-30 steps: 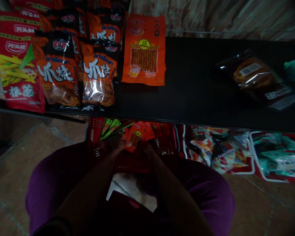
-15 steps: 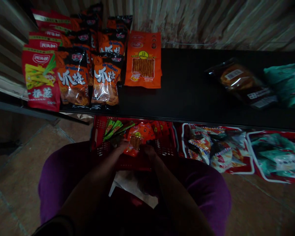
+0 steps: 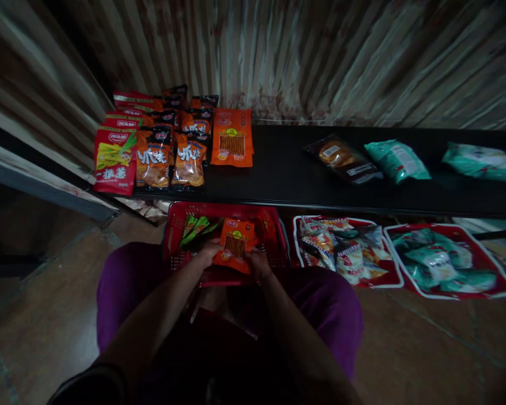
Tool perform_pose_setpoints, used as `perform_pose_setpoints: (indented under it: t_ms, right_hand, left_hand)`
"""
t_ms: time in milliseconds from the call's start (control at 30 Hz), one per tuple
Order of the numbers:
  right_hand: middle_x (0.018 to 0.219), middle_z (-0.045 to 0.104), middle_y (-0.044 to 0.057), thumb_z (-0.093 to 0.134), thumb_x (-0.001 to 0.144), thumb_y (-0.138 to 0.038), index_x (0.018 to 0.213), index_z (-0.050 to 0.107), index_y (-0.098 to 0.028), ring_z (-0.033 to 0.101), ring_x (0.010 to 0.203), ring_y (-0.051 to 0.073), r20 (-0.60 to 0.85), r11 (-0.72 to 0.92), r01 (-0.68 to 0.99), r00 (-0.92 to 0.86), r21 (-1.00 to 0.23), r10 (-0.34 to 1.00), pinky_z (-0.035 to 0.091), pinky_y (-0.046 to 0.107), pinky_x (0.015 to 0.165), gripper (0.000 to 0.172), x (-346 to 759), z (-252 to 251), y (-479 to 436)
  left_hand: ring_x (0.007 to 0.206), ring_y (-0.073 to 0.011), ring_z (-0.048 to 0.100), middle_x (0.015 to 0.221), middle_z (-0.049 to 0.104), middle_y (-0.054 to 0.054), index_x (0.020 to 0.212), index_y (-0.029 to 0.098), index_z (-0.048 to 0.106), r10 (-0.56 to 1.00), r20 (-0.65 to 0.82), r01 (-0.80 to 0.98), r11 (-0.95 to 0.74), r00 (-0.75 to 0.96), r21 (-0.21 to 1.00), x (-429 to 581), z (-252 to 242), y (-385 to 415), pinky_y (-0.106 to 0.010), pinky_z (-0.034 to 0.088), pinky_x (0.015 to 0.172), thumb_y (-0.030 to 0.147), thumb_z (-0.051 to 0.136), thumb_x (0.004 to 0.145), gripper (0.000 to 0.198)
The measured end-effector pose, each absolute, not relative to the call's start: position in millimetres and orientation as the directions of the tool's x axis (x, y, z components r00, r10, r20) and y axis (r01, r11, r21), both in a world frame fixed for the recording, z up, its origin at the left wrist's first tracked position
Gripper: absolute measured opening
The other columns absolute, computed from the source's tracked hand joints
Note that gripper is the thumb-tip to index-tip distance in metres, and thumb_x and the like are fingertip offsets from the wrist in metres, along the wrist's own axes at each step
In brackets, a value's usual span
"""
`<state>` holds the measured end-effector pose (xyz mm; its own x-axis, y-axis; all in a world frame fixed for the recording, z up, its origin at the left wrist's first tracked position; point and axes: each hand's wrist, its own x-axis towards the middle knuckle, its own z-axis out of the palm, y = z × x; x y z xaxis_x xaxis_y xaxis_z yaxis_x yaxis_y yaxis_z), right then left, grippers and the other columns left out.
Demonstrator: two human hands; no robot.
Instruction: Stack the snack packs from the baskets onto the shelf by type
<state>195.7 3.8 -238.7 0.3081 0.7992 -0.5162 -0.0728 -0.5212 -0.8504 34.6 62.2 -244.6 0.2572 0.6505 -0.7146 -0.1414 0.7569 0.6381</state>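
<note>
Left hand (image 3: 211, 251), right hand (image 3: 258, 263): half-curled, gripping an orange pack (image 3: 236, 243). Three baskets (image 3: 253, 209) down low, one brown pack (image 3: 341, 160), two teal packs (image 3: 397, 160) on shelf (image 3: 284, 166).

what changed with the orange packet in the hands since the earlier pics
The orange packet has shifted towards the near side of the red basket, and the right hand now grips its right side. The left hand stays at its left side. The bags on the shelf look unmoved, though the camera view shifted.
</note>
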Motion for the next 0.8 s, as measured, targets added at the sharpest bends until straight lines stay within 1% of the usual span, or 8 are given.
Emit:
perform_pose_setpoints:
  t_ms: [100, 167, 300, 367, 467, 533, 667, 800]
  right_hand:
    - [0.066, 0.070, 0.004, 0.056, 0.058, -0.031, 0.070, 0.057, -0.021, 0.067, 0.062, 0.022, -0.539, -0.501, -0.200, 0.261, -0.842, 0.801, 0.049, 0.029, 0.055, 0.016, 194, -219, -7]
    - [0.069, 0.071, 0.004, 0.057, 0.057, -0.032, 0.075, 0.059, -0.020, 0.068, 0.067, 0.023, -0.538, -0.482, -0.259, 0.228, -0.837, 0.812, 0.050, 0.030, 0.058, 0.022, 192, -208, -14]
    - [0.075, 0.072, 0.005, 0.062, 0.054, -0.031, 0.080, 0.062, -0.018, 0.069, 0.072, 0.025, -0.523, -0.450, -0.333, 0.175, -0.828, 0.834, 0.051, 0.031, 0.063, 0.030, 188, -190, -25]
    - [0.075, 0.073, 0.005, 0.065, 0.052, -0.029, 0.081, 0.064, -0.017, 0.069, 0.072, 0.025, -0.526, -0.448, -0.373, 0.137, -0.813, 0.840, 0.052, 0.031, 0.063, 0.031, 186, -183, -31]
    - [0.074, 0.073, 0.003, 0.068, 0.050, -0.025, 0.082, 0.067, -0.018, 0.068, 0.068, 0.023, -0.532, -0.457, -0.438, 0.060, -0.774, 0.844, 0.052, 0.031, 0.064, 0.033, 184, -174, -38]
    - [0.072, 0.073, 0.001, 0.070, 0.050, -0.025, 0.082, 0.069, -0.019, 0.068, 0.065, 0.021, -0.527, -0.458, -0.449, 0.035, -0.768, 0.849, 0.052, 0.030, 0.062, 0.032, 182, -170, -43]
    - [0.071, 0.073, 0.000, 0.075, 0.053, -0.030, 0.077, 0.069, -0.020, 0.067, 0.063, 0.018, -0.512, -0.424, -0.459, 0.081, -0.781, 0.855, 0.050, 0.027, 0.058, 0.027, 175, -164, -48]
    - [0.075, 0.074, -0.001, 0.079, 0.055, -0.037, 0.079, 0.070, -0.022, 0.067, 0.066, 0.017, -0.493, -0.338, -0.518, 0.193, -0.786, 0.849, 0.053, 0.027, 0.063, 0.029, 170, -156, -47]
  left_hand:
    - [0.052, -0.0154, 0.061, 0.067, 0.067, -0.001, 0.098, 0.015, 0.062, 0.669, -0.696, -0.167, 0.742, 0.261, 0.649, 32, -225, 55, -0.031, 0.053, 0.058, 0.011, 0.072, 0.052, 0.047]
    - [0.053, -0.0150, 0.062, 0.070, 0.068, -0.002, 0.098, 0.015, 0.063, 0.693, -0.679, -0.185, 0.720, 0.241, 0.669, 30, -213, 50, -0.030, 0.052, 0.058, 0.015, 0.073, 0.055, 0.044]
    - [0.059, -0.0142, 0.062, 0.071, 0.069, -0.003, 0.091, 0.013, 0.064, 0.763, -0.627, -0.227, 0.645, 0.154, 0.729, 24, -193, 41, -0.027, 0.050, 0.062, 0.027, 0.074, 0.062, 0.034]
    - [0.062, -0.0146, 0.063, 0.071, 0.069, -0.003, 0.088, 0.014, 0.064, 0.793, -0.598, -0.247, 0.607, 0.119, 0.756, 19, -184, 35, -0.027, 0.049, 0.065, 0.031, 0.075, 0.062, 0.033]
    - [0.065, -0.0156, 0.063, 0.072, 0.069, -0.002, 0.083, 0.015, 0.065, 0.822, -0.565, -0.263, 0.562, 0.073, 0.784, 12, -174, 24, -0.028, 0.049, 0.067, 0.037, 0.078, 0.059, 0.035]
    - [0.067, -0.0164, 0.063, 0.073, 0.070, -0.003, 0.081, 0.015, 0.066, 0.836, -0.547, -0.274, 0.538, 0.050, 0.797, 7, -168, 17, -0.029, 0.048, 0.069, 0.039, 0.079, 0.056, 0.037]
    - [0.069, -0.0169, 0.063, 0.076, 0.070, -0.003, 0.079, 0.016, 0.068, 0.860, -0.509, -0.310, 0.492, 0.028, 0.814, 2, -157, 6, -0.029, 0.047, 0.069, 0.042, 0.079, 0.054, 0.038]
    - [0.067, -0.0161, 0.062, 0.075, 0.070, -0.002, 0.078, 0.016, 0.067, 0.873, -0.488, -0.334, 0.465, 0.015, 0.820, 3, -144, -2, -0.028, 0.046, 0.067, 0.040, 0.078, 0.054, 0.036]
